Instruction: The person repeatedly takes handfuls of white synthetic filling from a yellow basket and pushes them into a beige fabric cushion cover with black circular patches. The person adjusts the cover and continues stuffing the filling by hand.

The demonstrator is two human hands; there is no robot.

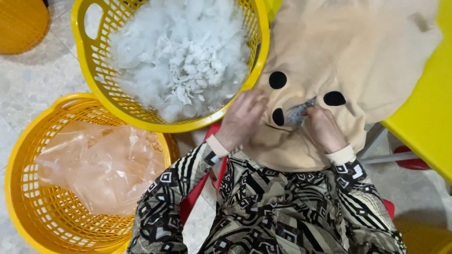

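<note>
Beige plush toy skin (348, 61) with black felt spots lies limp across our lap. Our left hand (242, 120) clamps its edge; our right hand (322, 127) pinches fluffy white stuffing (297, 114) at the opening, beside the yellow lattice basket (89, 56).

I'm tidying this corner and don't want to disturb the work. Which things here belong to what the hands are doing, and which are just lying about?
In use:
left hand
right hand
beige plush toy skin
grey-white stuffing at its opening
yellow basket of white stuffing

Lying about:
second yellow basket holding a clear plastic bag
yellow table
</note>
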